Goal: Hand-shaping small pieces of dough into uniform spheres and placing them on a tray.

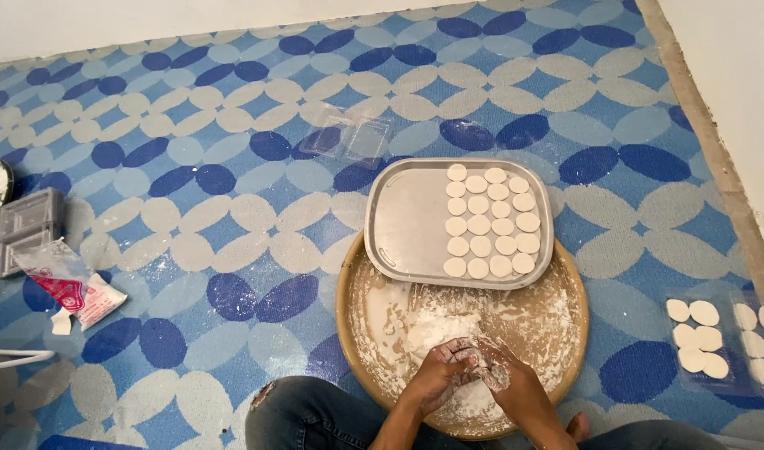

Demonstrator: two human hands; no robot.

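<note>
The left hand [443, 372] and right hand [500, 367], both white with flour, are pressed together around a small bit of dough [473, 360], which they mostly hide. They are over the round floury tray [565, 333]. A metal tray [407, 221] of flat dough rounds [490, 221] rests on the round tray's far edge. A plastic box [698, 337] lies right of it, cut off.

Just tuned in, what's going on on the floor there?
A person sits on a blue patterned mat, both hands together over a round floured tray. The left hand and right hand, dusted white, press something small between them that I cannot make out. A metal tray rests on the round tray's far rim, with rows of flat white dough discs on its right half. More discs sit in clear plastic containers at right.
</note>
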